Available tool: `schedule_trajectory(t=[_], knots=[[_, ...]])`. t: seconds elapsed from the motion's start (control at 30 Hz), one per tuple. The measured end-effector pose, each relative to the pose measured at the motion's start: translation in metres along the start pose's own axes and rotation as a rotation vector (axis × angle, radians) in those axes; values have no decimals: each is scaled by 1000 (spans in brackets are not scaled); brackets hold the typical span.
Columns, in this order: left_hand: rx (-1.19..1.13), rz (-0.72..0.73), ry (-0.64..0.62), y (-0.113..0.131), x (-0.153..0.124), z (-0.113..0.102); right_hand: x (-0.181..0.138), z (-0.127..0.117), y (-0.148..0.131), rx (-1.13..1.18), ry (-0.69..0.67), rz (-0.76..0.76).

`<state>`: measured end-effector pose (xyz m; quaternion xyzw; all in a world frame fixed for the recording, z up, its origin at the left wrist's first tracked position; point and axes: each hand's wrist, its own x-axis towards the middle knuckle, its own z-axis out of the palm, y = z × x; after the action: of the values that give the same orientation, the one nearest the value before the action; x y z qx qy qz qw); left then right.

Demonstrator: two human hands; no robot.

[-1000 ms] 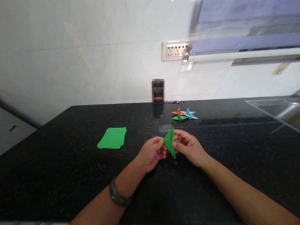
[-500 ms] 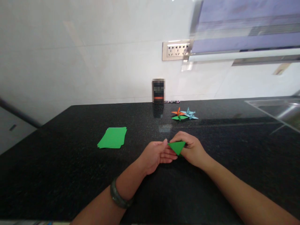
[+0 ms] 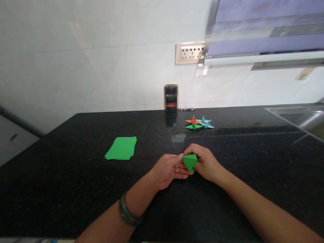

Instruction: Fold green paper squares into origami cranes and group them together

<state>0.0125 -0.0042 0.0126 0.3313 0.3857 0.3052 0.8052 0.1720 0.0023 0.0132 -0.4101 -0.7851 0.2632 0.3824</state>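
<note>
A small folded piece of green paper (image 3: 189, 162) is held between my two hands, above the dark countertop. My left hand (image 3: 168, 170) pinches its left corner with the thumb, the other fingers stretched out beneath it. On the right side, my right hand (image 3: 206, 163) grips the paper between thumb and curled fingers. The paper shows an opened-out fold with several facets. A stack of green paper sheets (image 3: 121, 148) lies to the left of my hands. Beyond them sit folded paper cranes: an orange one (image 3: 193, 120), a green one (image 3: 194, 126) and light blue ones (image 3: 206, 123).
A dark, blurred-out upright object (image 3: 171, 98) leans near the wall, with a beaded string (image 3: 186, 109) beside it. A sink (image 3: 308, 121) is set into the countertop (image 3: 76, 189) at the right. A socket panel (image 3: 191, 53) is on the wall.
The green paper has gone from a flat triangle to a partly opened, faceted shape. Both hands have shifted slightly and stay on it.
</note>
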Motion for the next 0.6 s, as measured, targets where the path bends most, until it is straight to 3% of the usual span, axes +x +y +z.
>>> schedule_trajectory(t=[0.07,0.17,0.3,0.43,0.6], knots=[[0,11,21,1,0,0,0,1,-1,64,18,44],[-15,57,86,2,1,0,1,3,-2,363,79,190],[-73,231,230,2,5,-1,2,5,-4,693,114,438],[-82,398,338,1,8,-2,3,8,-7,572,17,522],[79,340,334,0,6,-2,4,8,-2,466,171,495]])
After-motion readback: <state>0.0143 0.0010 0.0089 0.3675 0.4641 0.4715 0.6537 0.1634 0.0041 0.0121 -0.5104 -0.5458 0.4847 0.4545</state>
